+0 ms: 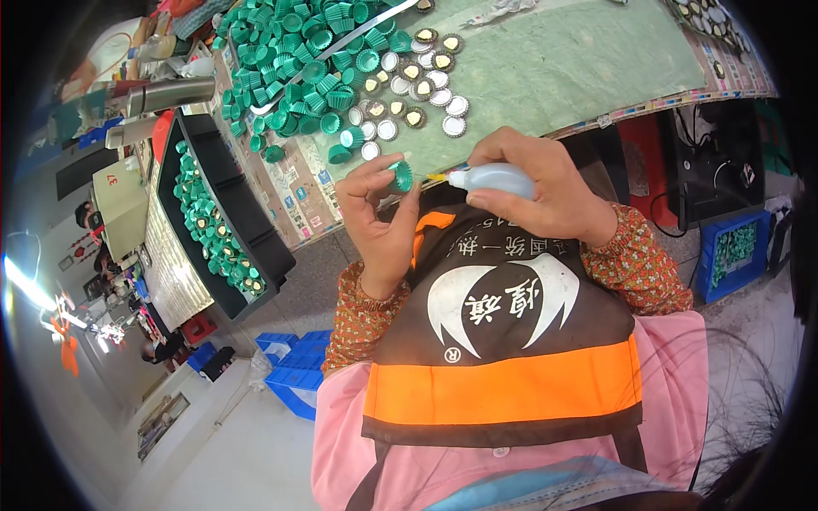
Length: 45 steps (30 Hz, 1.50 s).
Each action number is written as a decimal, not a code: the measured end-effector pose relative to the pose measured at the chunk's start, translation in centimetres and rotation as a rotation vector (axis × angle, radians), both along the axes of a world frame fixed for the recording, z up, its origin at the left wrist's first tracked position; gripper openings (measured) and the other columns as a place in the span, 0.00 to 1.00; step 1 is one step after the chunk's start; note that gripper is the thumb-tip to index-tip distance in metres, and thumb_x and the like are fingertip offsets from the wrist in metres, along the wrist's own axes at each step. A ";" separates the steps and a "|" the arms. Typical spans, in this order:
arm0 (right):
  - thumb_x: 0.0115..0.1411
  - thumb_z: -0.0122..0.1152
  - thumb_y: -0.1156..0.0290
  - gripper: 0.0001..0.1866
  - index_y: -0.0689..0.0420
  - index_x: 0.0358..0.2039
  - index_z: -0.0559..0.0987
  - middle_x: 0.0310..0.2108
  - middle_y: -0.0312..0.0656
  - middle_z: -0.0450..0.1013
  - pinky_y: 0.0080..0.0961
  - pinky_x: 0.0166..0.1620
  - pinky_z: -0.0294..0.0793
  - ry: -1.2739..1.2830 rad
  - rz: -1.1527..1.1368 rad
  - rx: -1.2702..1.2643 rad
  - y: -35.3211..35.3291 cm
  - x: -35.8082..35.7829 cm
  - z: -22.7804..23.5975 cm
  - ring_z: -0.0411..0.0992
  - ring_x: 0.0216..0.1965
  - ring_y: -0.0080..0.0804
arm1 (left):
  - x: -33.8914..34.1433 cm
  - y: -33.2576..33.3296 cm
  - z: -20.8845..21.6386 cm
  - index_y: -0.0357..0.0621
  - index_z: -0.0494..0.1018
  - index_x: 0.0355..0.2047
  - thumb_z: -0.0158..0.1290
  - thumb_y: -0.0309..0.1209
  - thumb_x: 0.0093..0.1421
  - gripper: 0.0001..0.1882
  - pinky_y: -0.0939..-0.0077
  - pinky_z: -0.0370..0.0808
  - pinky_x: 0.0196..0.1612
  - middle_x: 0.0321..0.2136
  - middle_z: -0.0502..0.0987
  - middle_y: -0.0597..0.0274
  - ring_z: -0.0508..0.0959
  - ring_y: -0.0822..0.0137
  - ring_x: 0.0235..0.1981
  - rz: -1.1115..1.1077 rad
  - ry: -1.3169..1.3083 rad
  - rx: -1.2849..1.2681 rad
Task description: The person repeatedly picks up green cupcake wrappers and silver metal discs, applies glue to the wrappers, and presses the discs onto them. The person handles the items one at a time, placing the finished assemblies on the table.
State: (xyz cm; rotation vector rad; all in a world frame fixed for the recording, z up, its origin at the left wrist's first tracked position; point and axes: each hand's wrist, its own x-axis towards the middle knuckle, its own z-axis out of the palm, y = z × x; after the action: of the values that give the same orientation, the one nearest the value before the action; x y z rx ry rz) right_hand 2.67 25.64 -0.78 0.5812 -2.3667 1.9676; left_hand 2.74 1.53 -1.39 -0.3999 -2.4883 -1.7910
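Green cap (401, 176): at the near edge of the desk (588, 77), pinched by left hand (377, 213)
Squeeze bottle (501, 180): same edge, gripped in right hand (558, 183)
Bottle's long axis: crosswise
Yellow nozzle (436, 177): pointing left

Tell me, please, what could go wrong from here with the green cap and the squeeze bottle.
The squeeze bottle in the right hand points its yellow nozzle toward the green cap: too hard a squeeze might overfill it. The left hand pinches the cap, so it could slip. The apron shows close below the nozzle and might catch drips.
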 end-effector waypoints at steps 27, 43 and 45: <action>0.66 0.63 0.61 0.14 0.58 0.43 0.79 0.37 0.41 0.78 0.27 0.47 0.71 0.100 -0.676 0.274 10.7 -7.6 -4.8 0.74 0.41 0.32 | -1.1 -0.1 1.3 0.40 0.58 0.66 0.47 0.32 0.70 0.26 0.72 0.80 0.46 0.53 0.73 0.51 0.77 0.69 0.44 -0.060 -0.603 0.573; 0.58 0.61 0.71 0.12 0.55 0.43 0.80 0.38 0.43 0.72 0.40 0.47 0.68 0.479 -0.491 0.691 3.6 -9.3 -1.7 0.69 0.45 0.45 | -1.2 -0.3 1.1 0.39 0.57 0.69 0.46 0.37 0.72 0.28 0.73 0.79 0.47 0.48 0.75 0.57 0.76 0.72 0.43 -0.028 -0.639 0.532; 0.58 0.60 0.71 0.11 0.53 0.41 0.82 0.35 0.40 0.72 0.36 0.46 0.69 0.471 -0.402 0.675 1.4 -9.8 -2.9 0.70 0.43 0.41 | -1.4 0.1 1.4 0.39 0.57 0.69 0.46 0.37 0.72 0.29 0.73 0.79 0.47 0.47 0.75 0.57 0.76 0.72 0.43 -0.044 -0.653 0.539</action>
State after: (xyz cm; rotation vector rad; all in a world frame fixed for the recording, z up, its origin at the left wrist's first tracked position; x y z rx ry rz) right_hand -7.16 27.07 -3.67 0.4493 -2.5142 0.7512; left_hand 1.38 1.60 0.04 0.2012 -2.1408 -2.8447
